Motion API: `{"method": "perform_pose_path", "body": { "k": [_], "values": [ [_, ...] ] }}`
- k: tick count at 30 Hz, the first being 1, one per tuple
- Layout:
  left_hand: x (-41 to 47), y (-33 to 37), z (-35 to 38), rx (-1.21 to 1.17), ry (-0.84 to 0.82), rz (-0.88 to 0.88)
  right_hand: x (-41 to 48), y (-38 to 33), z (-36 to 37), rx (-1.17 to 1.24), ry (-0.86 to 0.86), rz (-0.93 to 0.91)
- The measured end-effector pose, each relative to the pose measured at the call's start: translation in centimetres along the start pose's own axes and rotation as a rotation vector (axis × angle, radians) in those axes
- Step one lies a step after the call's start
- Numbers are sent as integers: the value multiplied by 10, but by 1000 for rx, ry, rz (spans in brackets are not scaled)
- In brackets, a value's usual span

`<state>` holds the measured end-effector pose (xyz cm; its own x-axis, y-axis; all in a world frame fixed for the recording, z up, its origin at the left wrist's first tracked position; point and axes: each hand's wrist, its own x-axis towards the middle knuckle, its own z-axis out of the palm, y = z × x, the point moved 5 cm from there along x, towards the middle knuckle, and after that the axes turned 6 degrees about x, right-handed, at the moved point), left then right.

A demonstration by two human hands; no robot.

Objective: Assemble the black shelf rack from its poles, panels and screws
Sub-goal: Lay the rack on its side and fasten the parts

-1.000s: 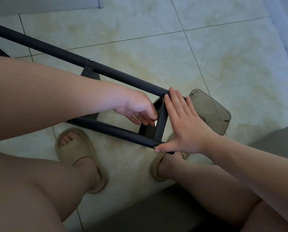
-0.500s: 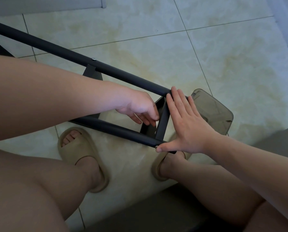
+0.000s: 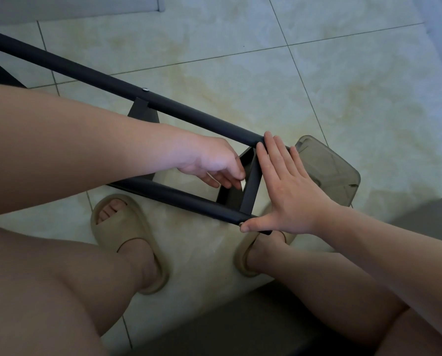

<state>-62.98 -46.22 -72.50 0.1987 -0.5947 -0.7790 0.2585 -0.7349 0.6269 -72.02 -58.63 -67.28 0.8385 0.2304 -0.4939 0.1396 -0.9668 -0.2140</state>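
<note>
The black rack lies on its side over the tiled floor. Its far pole (image 3: 86,70) and near pole (image 3: 189,199) run from the upper left toward the centre, joined at their ends by a black end panel (image 3: 252,186). My right hand (image 3: 289,191) lies flat and spread across both pole ends, with fingers on the far pole and thumb by a screw (image 3: 240,223) in the near pole. My left hand (image 3: 209,160) reaches between the poles, its curled fingertips pinching at the panel's inner edge. A second screw (image 3: 145,89) sits in the far pole above another panel (image 3: 142,111).
A translucent grey plastic container (image 3: 328,170) lies on the floor just behind my right hand. My feet in beige sandals (image 3: 122,227) rest under the rack, with my knees in the foreground. A grey seat edge (image 3: 214,330) runs along the bottom.
Both hands stay where they were on the rack's end. Only the fingertips of my left hand have shifted slightly at the panel.
</note>
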Motion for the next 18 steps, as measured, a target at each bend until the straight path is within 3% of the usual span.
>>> {"method": "perform_pose_path", "body": {
  "k": [18],
  "values": [
    [-4,-3,3,5,30,-26,1,-1,0,-1,15,-1]
  ]
}}
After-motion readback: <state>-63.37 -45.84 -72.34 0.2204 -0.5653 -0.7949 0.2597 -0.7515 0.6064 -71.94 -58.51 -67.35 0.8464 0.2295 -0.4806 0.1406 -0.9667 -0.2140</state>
